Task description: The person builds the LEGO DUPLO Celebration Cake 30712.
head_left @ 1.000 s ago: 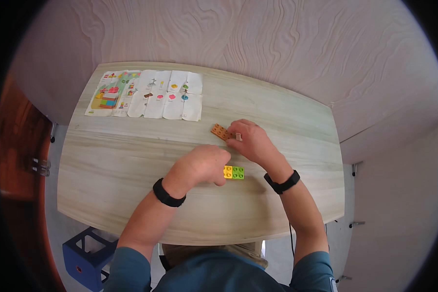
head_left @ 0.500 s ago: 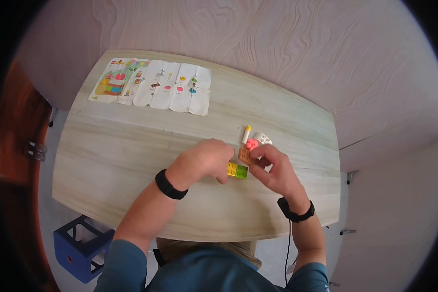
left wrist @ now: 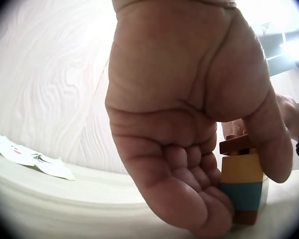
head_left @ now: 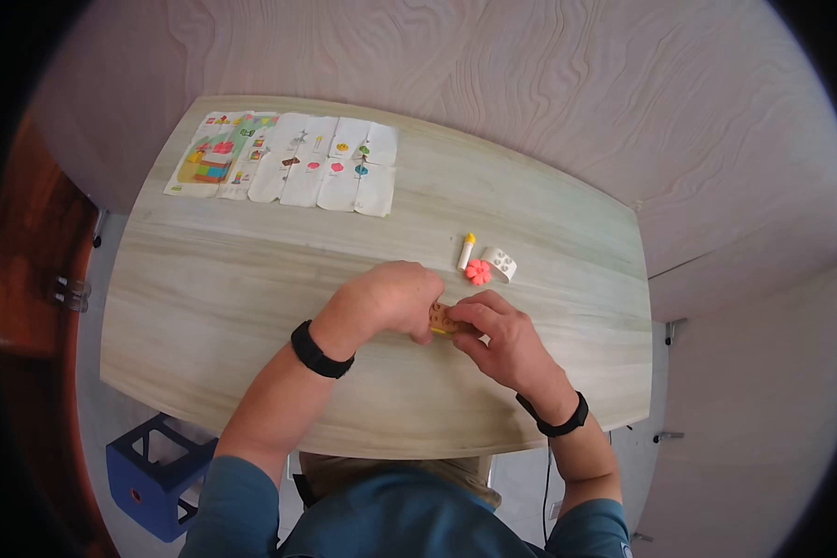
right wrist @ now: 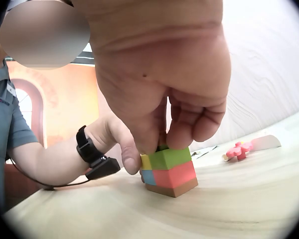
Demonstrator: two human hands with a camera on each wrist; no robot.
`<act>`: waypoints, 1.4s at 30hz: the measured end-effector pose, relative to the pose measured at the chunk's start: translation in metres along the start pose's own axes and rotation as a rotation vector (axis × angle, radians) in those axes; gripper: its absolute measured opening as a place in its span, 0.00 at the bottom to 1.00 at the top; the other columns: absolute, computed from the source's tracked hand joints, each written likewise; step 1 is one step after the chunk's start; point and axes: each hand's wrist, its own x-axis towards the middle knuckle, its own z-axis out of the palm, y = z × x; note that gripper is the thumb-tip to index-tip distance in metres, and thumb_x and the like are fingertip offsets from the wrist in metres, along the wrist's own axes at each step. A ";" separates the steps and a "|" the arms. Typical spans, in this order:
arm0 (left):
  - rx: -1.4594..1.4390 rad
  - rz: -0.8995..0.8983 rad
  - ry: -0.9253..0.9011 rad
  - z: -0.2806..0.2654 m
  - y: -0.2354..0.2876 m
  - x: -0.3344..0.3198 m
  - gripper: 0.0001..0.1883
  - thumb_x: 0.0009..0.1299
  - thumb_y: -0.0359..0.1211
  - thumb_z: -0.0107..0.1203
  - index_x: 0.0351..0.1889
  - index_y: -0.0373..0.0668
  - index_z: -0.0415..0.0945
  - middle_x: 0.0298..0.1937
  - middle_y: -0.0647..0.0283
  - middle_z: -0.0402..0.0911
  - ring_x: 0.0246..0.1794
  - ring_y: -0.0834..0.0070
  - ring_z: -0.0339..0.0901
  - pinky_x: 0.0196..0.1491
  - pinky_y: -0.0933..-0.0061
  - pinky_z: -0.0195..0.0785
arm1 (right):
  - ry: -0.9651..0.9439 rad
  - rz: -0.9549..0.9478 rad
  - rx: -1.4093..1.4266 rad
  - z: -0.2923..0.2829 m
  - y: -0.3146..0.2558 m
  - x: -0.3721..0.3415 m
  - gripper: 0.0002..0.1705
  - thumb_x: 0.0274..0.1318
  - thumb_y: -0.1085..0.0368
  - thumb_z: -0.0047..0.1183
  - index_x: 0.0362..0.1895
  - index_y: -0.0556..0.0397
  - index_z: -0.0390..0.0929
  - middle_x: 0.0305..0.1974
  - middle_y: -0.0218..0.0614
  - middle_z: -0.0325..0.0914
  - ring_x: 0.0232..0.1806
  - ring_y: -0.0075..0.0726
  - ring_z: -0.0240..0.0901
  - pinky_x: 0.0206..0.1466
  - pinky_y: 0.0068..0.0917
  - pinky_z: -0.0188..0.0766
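A small stack of toy building bricks stands on the table, with a brown base (right wrist: 172,191), a red brick (right wrist: 174,174) and a blue brick (left wrist: 241,196) above it, then a yellow brick (left wrist: 241,169) and a green brick (right wrist: 170,158). My left hand (head_left: 391,299) holds the stack's left side between thumb and curled fingers. Over the top, my right hand (head_left: 513,346) pinches a brown studded brick (head_left: 439,317). In the left wrist view this brick sits slightly tilted close over the yellow one. Right fingers hide part of it.
Beyond the hands lie a candle piece (head_left: 466,253), a pink flower piece (head_left: 477,272) and a white curved studded piece (head_left: 500,264). A creased instruction sheet (head_left: 293,191) lies at the table's back left. A blue stool (head_left: 149,474) stands on the floor, left of the table.
My right hand has brought the brown brick from beyond the stack towards me, onto its top. The candle, flower and white pieces have come into view. My left hand stays at the stack.
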 end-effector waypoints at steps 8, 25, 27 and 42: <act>0.022 0.047 0.035 0.008 0.003 -0.001 0.19 0.53 0.39 0.75 0.36 0.37 0.84 0.34 0.49 0.86 0.38 0.51 0.85 0.41 0.55 0.78 | -0.036 0.058 0.002 0.003 -0.001 -0.004 0.21 0.56 0.77 0.69 0.54 0.51 0.83 0.46 0.38 0.80 0.40 0.39 0.84 0.45 0.35 0.84; 0.062 -0.047 0.132 -0.005 0.002 -0.011 0.16 0.57 0.39 0.70 0.36 0.37 0.85 0.34 0.49 0.86 0.39 0.49 0.85 0.44 0.52 0.78 | 0.147 -0.021 -0.275 -0.003 0.058 0.023 0.11 0.62 0.70 0.63 0.48 0.53 0.86 0.48 0.40 0.85 0.42 0.51 0.84 0.46 0.42 0.82; 0.031 -0.047 0.165 -0.003 -0.002 -0.014 0.15 0.57 0.37 0.70 0.36 0.37 0.84 0.34 0.49 0.86 0.39 0.49 0.85 0.44 0.52 0.78 | 0.097 0.055 -0.279 0.004 0.059 0.021 0.13 0.60 0.71 0.64 0.50 0.53 0.84 0.47 0.38 0.85 0.42 0.51 0.83 0.46 0.42 0.82; 0.048 -0.044 0.159 -0.005 -0.010 -0.011 0.11 0.58 0.29 0.66 0.40 0.40 0.85 0.37 0.51 0.87 0.41 0.50 0.85 0.46 0.53 0.79 | 0.045 0.207 -0.072 0.013 0.051 0.022 0.12 0.60 0.66 0.67 0.47 0.52 0.81 0.46 0.43 0.83 0.44 0.54 0.84 0.47 0.43 0.83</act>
